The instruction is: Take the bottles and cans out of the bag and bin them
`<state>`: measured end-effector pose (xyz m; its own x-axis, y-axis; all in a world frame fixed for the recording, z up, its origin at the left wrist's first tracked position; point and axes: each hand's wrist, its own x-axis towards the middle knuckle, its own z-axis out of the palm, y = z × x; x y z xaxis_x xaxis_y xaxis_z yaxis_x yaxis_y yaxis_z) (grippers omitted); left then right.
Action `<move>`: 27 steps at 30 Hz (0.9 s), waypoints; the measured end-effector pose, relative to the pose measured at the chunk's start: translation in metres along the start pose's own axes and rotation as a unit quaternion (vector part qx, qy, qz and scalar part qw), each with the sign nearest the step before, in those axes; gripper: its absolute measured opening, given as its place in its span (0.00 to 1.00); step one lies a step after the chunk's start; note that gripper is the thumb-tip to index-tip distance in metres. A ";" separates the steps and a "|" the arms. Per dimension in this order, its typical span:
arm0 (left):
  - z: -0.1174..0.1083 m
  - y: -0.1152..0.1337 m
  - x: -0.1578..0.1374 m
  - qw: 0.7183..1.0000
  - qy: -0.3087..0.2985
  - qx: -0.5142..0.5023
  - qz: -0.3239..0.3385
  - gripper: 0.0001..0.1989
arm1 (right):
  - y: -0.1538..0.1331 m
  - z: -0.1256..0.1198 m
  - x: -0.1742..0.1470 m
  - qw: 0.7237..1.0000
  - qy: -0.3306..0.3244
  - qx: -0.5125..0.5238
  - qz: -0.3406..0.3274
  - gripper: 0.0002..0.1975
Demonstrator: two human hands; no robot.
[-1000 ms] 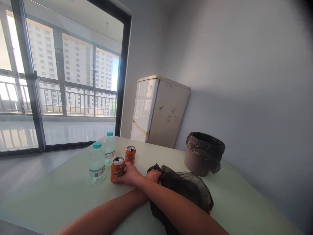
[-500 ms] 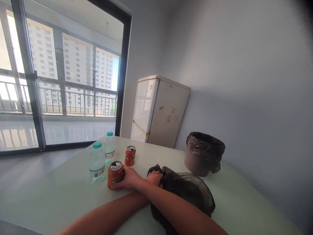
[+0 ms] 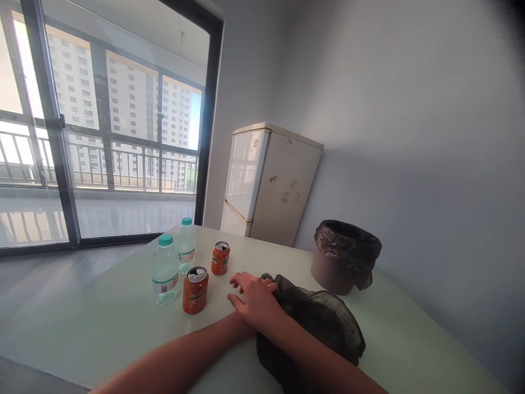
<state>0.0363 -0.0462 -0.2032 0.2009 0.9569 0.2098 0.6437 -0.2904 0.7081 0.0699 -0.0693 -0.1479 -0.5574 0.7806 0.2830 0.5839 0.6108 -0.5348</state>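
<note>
My right hand point(image 3: 256, 301) is open, its fingers spread above the table and holding nothing. Beneath it my left hand point(image 3: 271, 284) is mostly covered, with the arms crossed; a bit of its fingers shows at the gathered part of a black plastic bag point(image 3: 324, 317), which it grips. Left of my right hand stands an orange soda can point(image 3: 196, 295), upright with its tab opened. Behind that can is a second orange soda can point(image 3: 220, 260), also upright.
Two clear plastic bottles with teal caps, a nearer bottle point(image 3: 166, 273) and a farther bottle point(image 3: 186, 246), stand left of the cans. A bin point(image 3: 334, 271) lined with a black bag sits right on the pale table point(image 3: 123, 323). Behind is a white refrigerator point(image 3: 283, 186).
My right hand has let go of the nearer orange soda can and moved right, over my left hand. The can stays upright beside the bottles.
</note>
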 end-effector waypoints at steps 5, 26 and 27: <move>-0.016 -0.006 -0.008 0.988 -0.024 -0.053 0.140 0.21 | 0.053 -0.086 -0.026 0.992 0.127 -0.020 -0.011 0.17; -0.024 0.002 -0.009 0.966 0.037 -0.234 0.107 0.20 | 0.098 -0.088 -0.057 0.988 0.091 0.128 -0.011 0.04; -0.023 0.003 -0.008 0.960 0.000 -0.260 0.104 0.23 | 0.096 -0.090 -0.057 0.983 0.094 0.158 -0.008 0.03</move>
<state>0.0191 -0.0548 -0.1872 0.2840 0.8790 0.3831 0.1342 -0.4320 0.8918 0.2107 -0.0431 -0.1433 -0.4280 0.8003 0.4200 0.3475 0.5747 -0.7410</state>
